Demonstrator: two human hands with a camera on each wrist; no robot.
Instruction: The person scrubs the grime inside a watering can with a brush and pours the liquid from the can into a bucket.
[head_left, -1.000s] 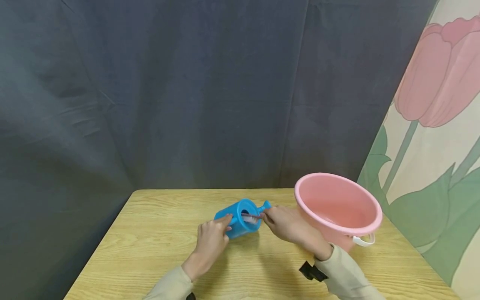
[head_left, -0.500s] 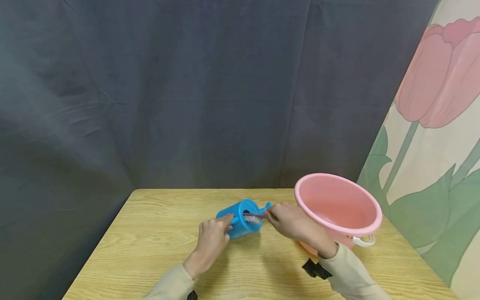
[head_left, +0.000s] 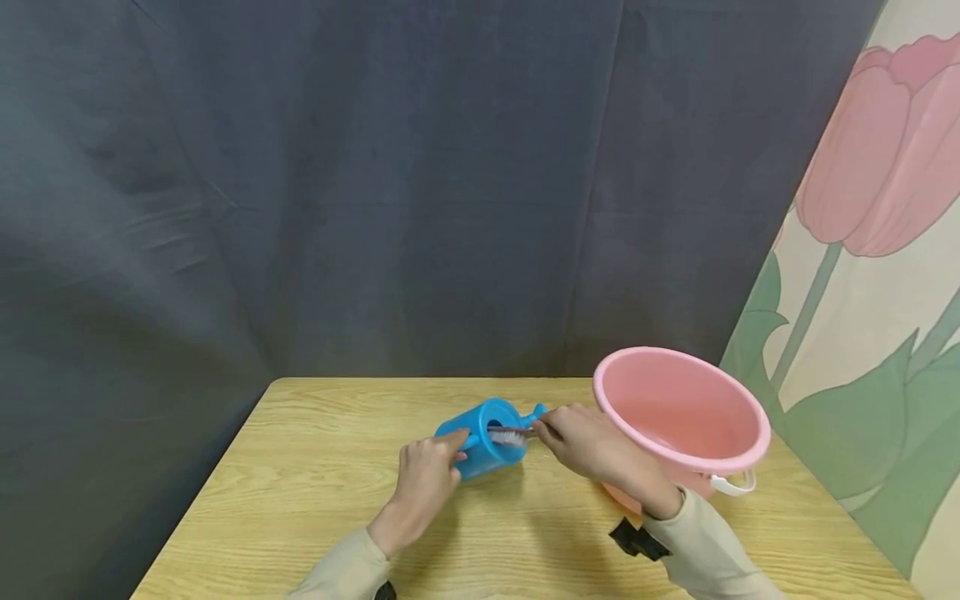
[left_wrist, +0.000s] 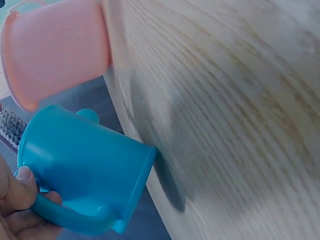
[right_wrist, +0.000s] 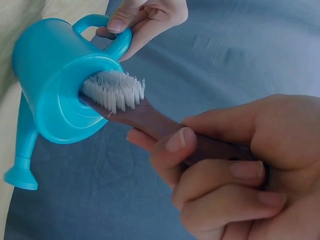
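A blue watering can (head_left: 468, 446) is tilted on its side over the table, its open top facing right. My left hand (head_left: 423, 483) grips the can's handle (left_wrist: 75, 217), fingers curled round it. In my right hand (right_wrist: 235, 170) is a scrub brush (right_wrist: 160, 122) with a brown handle and white bristles (right_wrist: 114, 90). The tip of the brush head reaches into the mouth of the can, bristles toward the handle side. The can's spout (right_wrist: 25, 150) points away from the left hand. The far end of the brush is hidden inside the can.
A pink bucket (head_left: 630, 450) with a white handle (head_left: 735, 483) stands at the right of the wooden table (head_left: 315, 500), close to my right forearm. Behind the table hangs a dark curtain (head_left: 420, 192). A wall with painted tulips (head_left: 862, 158) is on the right.
The brush has drawn slightly out of the can, to the right, with my right hand. My left hand keeps its grip on the handle, and the can has hardly moved.
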